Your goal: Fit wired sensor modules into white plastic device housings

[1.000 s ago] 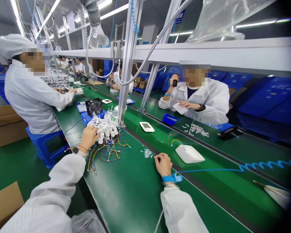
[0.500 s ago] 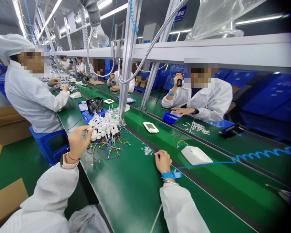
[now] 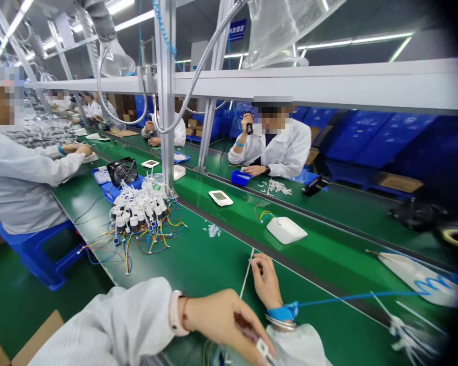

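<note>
My left hand (image 3: pixel 229 320) is in the near foreground, fingers bent and closed on a small white plastic part (image 3: pixel 264 348). Coloured wires (image 3: pixel 212 352) show below that hand, partly hidden. My right hand (image 3: pixel 266 278) rests on the green table beside a thin white line, its thumb and fingertips pinched together; anything between them is hidden. It wears a blue wrist strap (image 3: pixel 284 312) with a blue cord. Small clear pieces (image 3: pixel 212 230) lie scattered to its left. Farther left sits a pile of white-and-black parts with coloured wires (image 3: pixel 139 206).
A black fan (image 3: pixel 122 172) stands behind the pile. White housings (image 3: pixel 286 230) and a white device with a screen (image 3: pixel 220 198) lie on the belt. A metal post (image 3: pixel 167 101) rises from the far edge. Co-workers sit across and at left. Bundled white strips (image 3: pixel 408 328) lie at right.
My left hand has come from beside the wired pile to the near foreground, close to my right wrist. The view has turned right. My right hand has moved away from the clear pieces.
</note>
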Demonstrator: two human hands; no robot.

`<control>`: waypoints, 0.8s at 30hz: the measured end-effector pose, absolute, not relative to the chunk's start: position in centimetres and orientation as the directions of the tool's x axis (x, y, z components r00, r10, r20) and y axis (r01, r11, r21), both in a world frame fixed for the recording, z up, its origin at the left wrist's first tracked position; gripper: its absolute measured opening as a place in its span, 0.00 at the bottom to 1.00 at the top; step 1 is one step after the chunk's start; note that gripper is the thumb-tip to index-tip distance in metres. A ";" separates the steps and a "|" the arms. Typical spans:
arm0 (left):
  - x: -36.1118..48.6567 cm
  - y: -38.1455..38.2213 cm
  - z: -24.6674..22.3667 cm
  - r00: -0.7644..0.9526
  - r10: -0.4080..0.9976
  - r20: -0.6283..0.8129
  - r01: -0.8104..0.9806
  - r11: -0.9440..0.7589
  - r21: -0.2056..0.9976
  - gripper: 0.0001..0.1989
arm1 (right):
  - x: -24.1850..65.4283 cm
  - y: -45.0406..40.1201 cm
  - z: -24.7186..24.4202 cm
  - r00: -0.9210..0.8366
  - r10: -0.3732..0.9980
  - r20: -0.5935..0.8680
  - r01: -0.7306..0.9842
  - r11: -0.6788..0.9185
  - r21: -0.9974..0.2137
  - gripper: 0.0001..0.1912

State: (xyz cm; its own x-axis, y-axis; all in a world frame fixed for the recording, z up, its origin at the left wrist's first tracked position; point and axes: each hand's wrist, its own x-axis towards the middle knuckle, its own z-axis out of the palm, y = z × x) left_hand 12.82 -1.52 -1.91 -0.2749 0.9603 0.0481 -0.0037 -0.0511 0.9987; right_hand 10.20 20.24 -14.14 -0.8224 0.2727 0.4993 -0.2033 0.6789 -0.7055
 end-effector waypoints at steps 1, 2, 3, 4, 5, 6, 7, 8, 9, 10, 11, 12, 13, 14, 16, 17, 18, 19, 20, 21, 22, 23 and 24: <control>12.3 0.3 -3.9 -0.310 0.950 -0.030 -0.073 0.008 0.997 0.33 | 11.2 20.9 -14.1 -0.822 0.294 0.487 -0.186 0.669 -0.719 0.13; 11.7 2.0 -5.6 -0.359 0.929 -0.091 -0.088 0.064 0.994 0.29 | 12.2 21.5 -14.1 -0.815 0.325 0.479 -0.165 0.663 -0.731 0.13; 11.0 3.5 -7.2 -0.434 0.893 -0.120 -0.039 0.115 0.993 0.23 | 13.0 22.1 -14.0 -0.799 0.362 0.479 -0.145 0.658 -0.739 0.14; 10.2 4.8 -8.4 -0.523 0.846 -0.104 0.067 0.162 0.984 0.18 | 13.7 22.6 -13.9 -0.778 0.401 0.483 -0.128 0.652 -0.747 0.14; 9.3 5.8 -9.3 -0.573 0.818 -0.052 0.204 0.204 0.957 0.14 | 14.4 23.0 -13.7 -0.752 0.439 0.492 -0.117 0.645 -0.755 0.14; 8.5 6.5 -10.0 -0.608 0.794 0.007 0.319 0.236 0.918 0.11 | 14.9 23.2 -13.4 -0.724 0.470 0.506 -0.114 0.641 -0.759 0.14; 7.8 7.1 -10.4 -0.619 0.784 0.044 0.373 0.244 0.895 0.09 | 15.3 23.2 -13.1 -0.702 0.483 0.524 -0.119 0.645 -0.755 0.13; 7.1 7.4 -10.6 -0.618 0.783 0.073 0.411 0.242 0.879 0.08 | 15.6 23.0 -12.7 -0.687 0.478 0.547 -0.128 0.661 -0.739 0.12; 6.5 7.6 -10.7 -0.613 0.785 0.091 0.428 0.233 0.873 0.08 | 15.8 22.6 -12.4 -0.689 0.450 0.568 -0.137 0.689 -0.712 0.11; 6.1 7.6 -10.8 -0.604 0.790 0.101 0.434 0.220 0.873 0.08 | 16.0 22.0 -12.1 -0.708 0.401 0.581 -0.146 0.722 -0.676 0.09; 5.7 7.6 -10.8 -0.595 0.796 0.111 0.444 0.209 0.871 0.08 | 16.1 21.4 -11.8 -0.738 0.350 0.577 -0.148 0.751 -0.644 0.08; 5.5 7.5 -10.9 -0.586 0.802 0.120 0.450 0.199 0.870 0.08 | 16.1 20.7 -11.6 -0.774 0.302 0.557 -0.148 0.769 -0.622 0.08; 5.4 7.4 -10.9 -0.579 0.805 0.126 0.454 0.190 0.870 0.08 | 16.1 20.1 -11.5 -0.809 0.265 0.525 -0.142 0.778 -0.613 0.07; 5.4 7.3 -10.9 -0.574 0.808 0.129 0.458 0.186 0.870 0.08 | 16.1 19.7 -11.4 -0.837 0.246 0.489 -0.130 0.778 -0.615 0.07; 5.4 7.2 -10.9 -0.566 0.814 0.132 0.470 0.188 0.862 0.09 | 16.1 19.2 -11.4 -0.869 0.245 0.430 -0.098 0.767 -0.634 0.07; 5.4 7.2 -10.8 -0.560 0.817 0.134 0.483 0.191 0.855 0.09 | 16.1 19.2 -11.4 -0.874 0.257 0.413 -0.081 0.760 -0.645 0.07; 5.5 7.2 -10.8 -0.552 0.822 0.138 0.498 0.193 0.846 0.09 | 16.1 19.2 -11.5 -0.874 0.272 0.403 -0.067 0.753 -0.654 0.06; 5.5 7.2 -10.7 -0.543 0.828 0.142 0.511 0.192 0.838 0.08 | 16.1 19.3 -11.5 -0.873 0.282 0.397 -0.059 0.748 -0.661 0.06; 5.6 7.2 -10.7 -0.533 0.833 0.146 0.522 0.187 0.832 0.08 | 16.1 19.4 -11.5 -0.873 0.286 0.395 -0.057 0.744 -0.665 0.06; 5.6 7.2 -10.7 -0.525 0.838 0.151 0.528 0.181 0.830 0.07 | 16.1 19.4 -11.5 -0.874 0.285 0.393 -0.057 0.743 -0.667 0.06; 5.6 7.2 -10.6 -0.517 0.842 0.154 0.533 0.176 0.827 0.07 | 16.1 19.5 -11.4 -0.876 0.282 0.392 -0.060 0.742 -0.667 0.06; 5.7 7.2 -10.6 -0.512 0.845 0.155 0.538 0.175 0.825 0.06 | 16.1 19.4 -11.4 -0.877 0.278 0.391 -0.062 0.743 -0.667 0.06; 5.7 7.2 -10.6 -0.511 0.845 0.155 0.541 0.177 0.822 0.06 | 16.1 19.4 -11.4 -0.879 0.274 0.389 -0.064 0.743 -0.667 0.06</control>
State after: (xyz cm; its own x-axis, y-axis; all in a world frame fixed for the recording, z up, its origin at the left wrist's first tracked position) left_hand 5.68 7.21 -10.60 -0.5113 0.8454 0.1545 0.5411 0.1770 0.8221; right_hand 16.10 19.37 -11.40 -0.8793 0.2742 0.3893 -0.0637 0.7425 -0.6668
